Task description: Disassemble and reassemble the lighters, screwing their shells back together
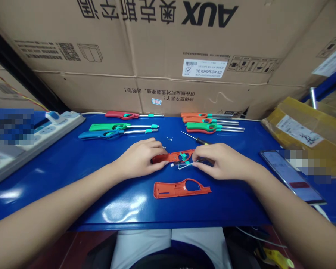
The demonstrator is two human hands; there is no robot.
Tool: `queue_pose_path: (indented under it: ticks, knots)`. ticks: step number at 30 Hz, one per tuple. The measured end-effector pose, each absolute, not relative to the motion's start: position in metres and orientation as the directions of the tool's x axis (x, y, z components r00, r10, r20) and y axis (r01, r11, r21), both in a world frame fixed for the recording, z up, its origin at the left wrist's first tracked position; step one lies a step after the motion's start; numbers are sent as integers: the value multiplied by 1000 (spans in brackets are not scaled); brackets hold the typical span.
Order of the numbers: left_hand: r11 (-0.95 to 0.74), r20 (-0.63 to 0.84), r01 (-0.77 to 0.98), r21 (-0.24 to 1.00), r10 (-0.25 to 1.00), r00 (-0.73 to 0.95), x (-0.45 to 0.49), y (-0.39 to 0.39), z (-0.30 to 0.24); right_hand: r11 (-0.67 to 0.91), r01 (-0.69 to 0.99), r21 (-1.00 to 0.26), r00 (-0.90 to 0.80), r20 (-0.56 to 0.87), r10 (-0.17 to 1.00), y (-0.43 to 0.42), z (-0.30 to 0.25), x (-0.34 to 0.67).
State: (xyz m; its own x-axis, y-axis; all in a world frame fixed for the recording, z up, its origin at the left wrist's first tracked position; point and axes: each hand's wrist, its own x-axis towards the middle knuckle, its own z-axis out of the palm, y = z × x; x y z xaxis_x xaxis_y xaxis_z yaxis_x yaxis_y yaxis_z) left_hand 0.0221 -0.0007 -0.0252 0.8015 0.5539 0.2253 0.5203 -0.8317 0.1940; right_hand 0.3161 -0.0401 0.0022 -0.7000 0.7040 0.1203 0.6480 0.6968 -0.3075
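Note:
My left hand [141,158] is closed on the rear end of an orange lighter shell half [172,157], held just over the table with its inside facing up. A green trigger piece [183,157] sits at the shell's opening. At the shell's front end, the fingers of my right hand [221,160] pinch a thin white wire [182,167]; a dark part under that palm is mostly hidden. Nearer to me, the matching orange shell half [170,189] lies loose on the table, hollow side up. A screwdriver [203,142] rests beyond my right hand, its handle partly covered.
Several long-nosed lighters lie at the back, including a blue lighter [102,134] and an orange lighter [196,116]. Small white bits [170,139] are scattered mid-table. A power strip [42,136] is left; a phone [294,177] and yellow-taped box [305,134] are right. A large carton [156,67] stands behind.

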Motion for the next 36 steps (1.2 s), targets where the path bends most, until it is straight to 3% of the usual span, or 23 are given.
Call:
queue_pose_path:
  ticks: [3,7,11,16,19,23,25,30,33,36]
  knots:
    - [-833,231,516,198,551,802,23,0,-26,684,676,-276,-693,77,716,-40,-2,311]
    - [-832,230,515,207,553,800,25,-1,-27,574,763,-296,-523,240,818,-38,-17,299]
    - [-842,229,491,221,534,814,27,-3,-28,518,776,-359,-450,261,854,-34,-34,288]
    - [-852,218,478,213,519,827,27,-4,-26,583,644,-496,-391,441,808,-30,-40,288]
    - [-846,220,501,181,531,818,27,-4,-24,637,599,-484,-384,525,760,-31,-28,296]
    - [-831,225,538,141,556,800,25,-3,-24,683,658,-316,-624,279,730,-33,-11,310]
    - [-828,218,544,140,561,798,24,-3,-25,690,688,-224,-667,180,723,-34,-9,314]
    - [-828,283,536,165,560,779,25,-8,-18,672,722,-167,-658,135,741,-35,-4,315]
    - [-889,296,421,179,457,839,27,-18,-10,637,750,-179,-615,164,771,-38,6,320]
    - [-952,234,270,145,298,926,31,-29,-5,617,762,-197,-619,58,783,-41,12,325]
